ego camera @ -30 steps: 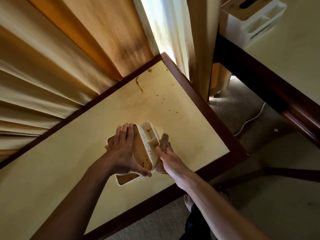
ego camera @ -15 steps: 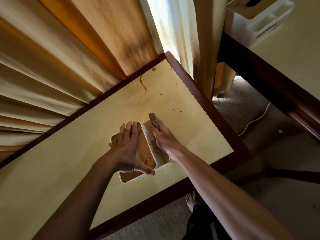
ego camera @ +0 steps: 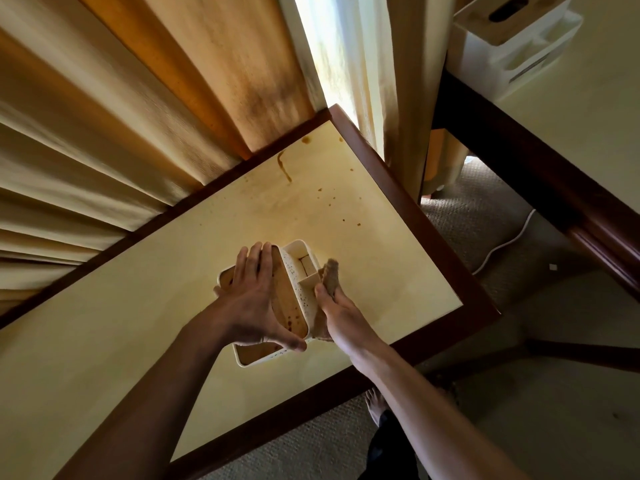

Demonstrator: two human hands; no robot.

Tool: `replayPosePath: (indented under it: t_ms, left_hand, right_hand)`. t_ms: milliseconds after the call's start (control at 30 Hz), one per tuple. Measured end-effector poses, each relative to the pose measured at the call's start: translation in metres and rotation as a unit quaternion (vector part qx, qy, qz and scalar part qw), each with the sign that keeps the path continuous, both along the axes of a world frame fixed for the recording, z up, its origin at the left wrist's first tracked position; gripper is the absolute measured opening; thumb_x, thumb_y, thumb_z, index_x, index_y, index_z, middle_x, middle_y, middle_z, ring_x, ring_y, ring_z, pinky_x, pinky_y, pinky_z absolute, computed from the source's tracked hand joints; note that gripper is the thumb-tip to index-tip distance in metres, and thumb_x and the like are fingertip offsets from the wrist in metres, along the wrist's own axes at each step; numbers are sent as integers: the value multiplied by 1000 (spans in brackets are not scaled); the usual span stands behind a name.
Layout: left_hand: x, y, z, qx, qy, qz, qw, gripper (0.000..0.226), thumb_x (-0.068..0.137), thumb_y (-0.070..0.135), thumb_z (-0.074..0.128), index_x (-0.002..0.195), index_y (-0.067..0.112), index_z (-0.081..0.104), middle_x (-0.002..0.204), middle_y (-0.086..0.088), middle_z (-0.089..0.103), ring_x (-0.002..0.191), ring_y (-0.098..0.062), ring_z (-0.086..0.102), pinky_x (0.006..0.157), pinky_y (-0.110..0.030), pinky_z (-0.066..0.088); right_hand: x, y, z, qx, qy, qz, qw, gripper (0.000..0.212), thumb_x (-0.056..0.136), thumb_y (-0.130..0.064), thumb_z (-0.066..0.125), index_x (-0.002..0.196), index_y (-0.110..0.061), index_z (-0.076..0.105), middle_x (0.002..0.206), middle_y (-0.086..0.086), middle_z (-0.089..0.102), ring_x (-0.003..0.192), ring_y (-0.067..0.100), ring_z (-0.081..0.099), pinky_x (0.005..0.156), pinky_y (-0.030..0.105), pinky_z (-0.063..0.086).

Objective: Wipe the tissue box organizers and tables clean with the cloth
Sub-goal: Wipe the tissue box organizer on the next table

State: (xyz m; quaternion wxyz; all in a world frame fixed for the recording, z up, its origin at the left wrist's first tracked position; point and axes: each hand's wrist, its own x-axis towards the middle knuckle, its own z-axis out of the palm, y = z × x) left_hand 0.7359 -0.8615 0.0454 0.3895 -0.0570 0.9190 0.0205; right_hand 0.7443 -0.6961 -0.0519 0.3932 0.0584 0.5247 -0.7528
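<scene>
A white tissue box organizer with a wooden lid and brown specks stands on the pale yellow table. My left hand lies over its lid, fingers straight, thumb at the near corner. My right hand grips a brown cloth and presses it against the organizer's right side. Brown stains and droplets mark the table's far part. A second white organizer sits on another table at the upper right.
Tan curtains hang against the table's far edge, with a bright gap between them. Carpet and a white cable lie between the two tables. My bare foot shows below the table's dark wooden rim.
My right hand with the cloth has come out of the organizer's far compartment and down along its right outer side. My left hand has stayed on the lid.
</scene>
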Motion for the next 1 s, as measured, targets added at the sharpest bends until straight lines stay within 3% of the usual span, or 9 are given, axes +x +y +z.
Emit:
replayPosePath:
  t_ms: [100, 200, 300, 400, 600, 700, 833, 900, 1000]
  left_hand:
    - [0, -2, 1, 12, 1, -4, 1000, 173, 22, 99, 55, 142, 24, -44, 151, 14, -45, 141, -18, -41, 117, -67, 12]
    - [-1, -4, 5, 23, -10, -5, 1000, 171, 26, 95, 61, 137, 26, -50, 146, 14, -53, 138, -18, -45, 118, -67, 9]
    - [2, -12, 10, 36, -27, -20, 999, 165, 43, 80, 78, 121, 32, -59, 130, 17, -63, 134, -17, -48, 121, -61, 3]
    - [11, -20, 11, 51, -16, -20, 998, 166, 44, 80, 78, 121, 30, -61, 133, 14, -63, 137, -19, -46, 123, -55, 0]
    - [21, -30, 7, 89, 13, 21, 996, 171, 25, 99, 57, 131, 24, -55, 138, 11, -60, 135, -19, -48, 123, -50, -6]
    - [20, -29, 7, 88, 9, 13, 996, 168, 36, 91, 68, 127, 24, -56, 138, 8, -61, 133, -19, -50, 122, -49, -10]
    - [21, -25, 6, 77, 21, 15, 997, 165, 48, 76, 82, 121, 25, -57, 142, 2, -58, 132, -21, -50, 119, -45, -14]
    - [21, -24, 5, 76, 25, 25, 997, 167, 46, 74, 84, 126, 24, -54, 144, 1, -56, 134, -22, -46, 119, -47, -13]
    - [21, -25, 3, 82, 26, 27, 996, 170, 45, 75, 83, 138, 20, -48, 145, 1, -55, 136, -23, -45, 121, -50, -10]
  right_hand:
    - [-10, 2, 9, 29, -29, 1, 999, 50, 104, -48, 30, 152, -38, 25, 145, -1, 46, 123, 15, 53, 75, 22, 58]
    - [-19, 7, 22, 38, -39, -9, 998, 44, 105, -42, 32, 146, -29, 40, 126, -4, 61, 111, 11, 59, 81, 28, 55]
    - [-23, 12, 41, 26, -37, -24, 999, 30, 105, -39, 35, 123, -33, 58, 100, -9, 69, 90, 5, 65, 71, 26, 52]
    - [-27, 8, 62, 19, -15, -17, 1000, 25, 105, -38, 36, 97, -35, 60, 87, -6, 67, 73, 5, 65, 67, 24, 55]
    - [-40, -31, 89, 80, -6, 3, 997, 45, 104, -47, 29, 109, -11, 56, 92, 6, 59, 80, 19, 61, 75, 32, 52]
    - [-49, -51, 82, 131, -37, 18, 991, 71, 89, -67, 29, 133, -16, 50, 119, 9, 62, 105, 28, 62, 95, 48, 52]
    - [-70, -59, 80, 128, -112, 20, 985, 54, 102, -47, 38, 133, -4, 47, 122, 17, 61, 103, 32, 64, 91, 43, 53]
    - [-74, -61, 86, 133, -130, 47, 981, 58, 102, -45, 39, 143, -5, 40, 132, 19, 57, 111, 35, 62, 96, 48, 51]
    - [-77, -63, 89, 130, -127, 79, 980, 57, 103, -43, 39, 146, -5, 34, 127, 18, 59, 103, 32, 63, 95, 44, 52]
